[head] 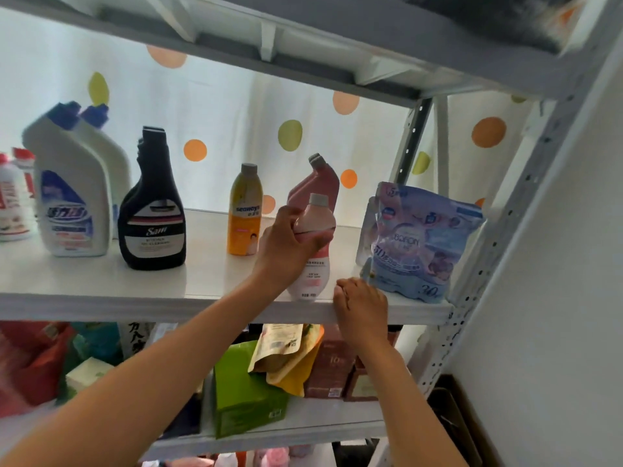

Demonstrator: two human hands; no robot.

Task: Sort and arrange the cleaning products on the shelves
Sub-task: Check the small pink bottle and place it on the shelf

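My left hand (290, 246) grips a small pink and white bottle (315, 264) with a grey cap, standing at the front edge of the white shelf (101, 298). My right hand (359, 306) rests with curled fingers on that shelf's front lip, just right of the bottle. Behind the bottle stands a pink angled-neck bottle (318, 187). A yellow bottle (245, 212), a black bottle (153, 210) and two white toilet-cleaner bottles with blue caps (72, 193) stand to the left. A blue pouch (418, 242) stands at the right end.
Red and white bottles (13, 193) sit at the far left. The shelf below holds a green box (244, 389), a yellow pouch (290, 352), brown boxes (333, 362) and red packs (30, 362). The grey perforated upright (505, 230) and a white wall (566, 298) bound the right side.
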